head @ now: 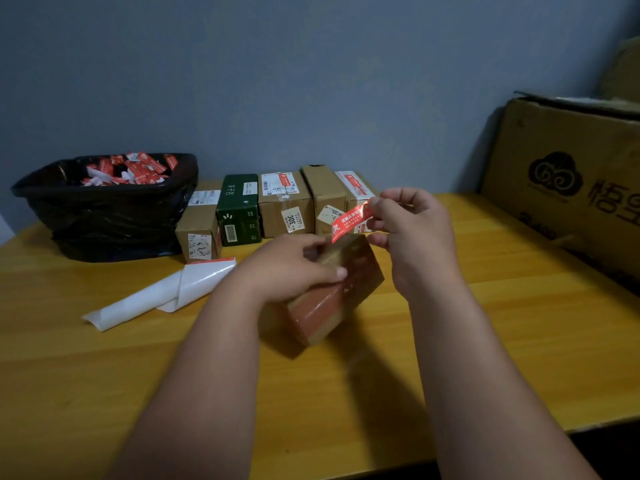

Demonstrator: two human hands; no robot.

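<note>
Peeling red label [351, 220] off tilted box [332, 289].
Left hand [294, 268] gripping box, long axis running near-left to far-right; right hand [412, 226] pinching label.

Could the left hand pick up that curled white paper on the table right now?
Probably, once freed: the left hand grips the box while the right hand pinches a red sticker above it. The white paper lies to its left with only bare table between.

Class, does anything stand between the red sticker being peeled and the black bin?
Yes: the row of boxes stands between the sticker in the right hand and the bin; carried above them, probably clear.
</note>
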